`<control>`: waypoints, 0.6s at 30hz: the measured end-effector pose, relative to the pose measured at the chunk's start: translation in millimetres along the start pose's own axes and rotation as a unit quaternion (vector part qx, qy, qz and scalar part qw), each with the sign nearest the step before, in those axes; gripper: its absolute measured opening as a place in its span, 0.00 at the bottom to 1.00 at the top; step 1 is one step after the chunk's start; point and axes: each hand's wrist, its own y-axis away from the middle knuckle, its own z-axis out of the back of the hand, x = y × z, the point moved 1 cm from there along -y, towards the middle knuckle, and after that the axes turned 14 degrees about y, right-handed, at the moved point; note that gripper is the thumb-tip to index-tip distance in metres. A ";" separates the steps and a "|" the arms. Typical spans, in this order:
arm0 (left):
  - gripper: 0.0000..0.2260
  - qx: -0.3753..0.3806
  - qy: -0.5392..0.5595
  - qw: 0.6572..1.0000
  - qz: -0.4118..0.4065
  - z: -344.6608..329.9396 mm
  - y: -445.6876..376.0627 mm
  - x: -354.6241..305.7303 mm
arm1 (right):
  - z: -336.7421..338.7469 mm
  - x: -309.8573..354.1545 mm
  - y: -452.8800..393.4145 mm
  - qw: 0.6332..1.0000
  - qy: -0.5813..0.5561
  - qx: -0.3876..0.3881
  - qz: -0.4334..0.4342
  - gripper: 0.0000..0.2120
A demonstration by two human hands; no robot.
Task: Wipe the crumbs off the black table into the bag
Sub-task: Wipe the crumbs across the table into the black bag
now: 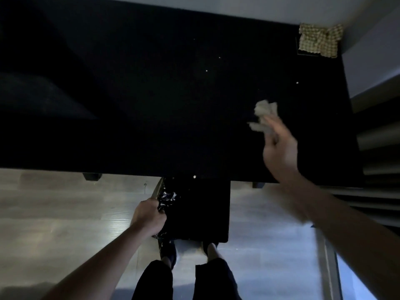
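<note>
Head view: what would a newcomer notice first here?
The right hand, blurred, holds a crumpled cloth over the right part of the black table. The left hand grips the rim of a black bag below the near edge. Pale crumbs dot the tabletop.

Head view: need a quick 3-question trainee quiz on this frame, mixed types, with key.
1. True or false: the left hand grips the rim of the black bag held below the near edge of the black table.
2. What does the right hand hold? A) a sponge B) a crumpled cloth C) a brush
3. Fill in: a checked cloth lies at the table's far ______ corner.

Key
1. True.
2. B, the crumpled cloth, over the table's right side; pale crumbs lie scattered on the tabletop.
3. right.
</note>
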 end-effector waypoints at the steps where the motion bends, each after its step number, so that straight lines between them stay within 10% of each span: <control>1: 0.09 -0.003 -0.001 1.000 0.003 -3.8 -0.1 -2.5 | 4.4 -19.5 -20.9 1.000 0.014 -0.007 -0.024 0.20; 12: 0.09 -0.026 0.016 0.999 0.025 -34.1 -4.6 -29.9 | 16.4 -138.4 -200.5 0.974 0.026 0.037 -0.221 0.25; 18: 0.10 -0.045 0.024 0.998 0.041 -35.8 -3.5 -34.3 | -6.9 -106.3 -198.8 0.973 0.165 0.037 -0.156 0.29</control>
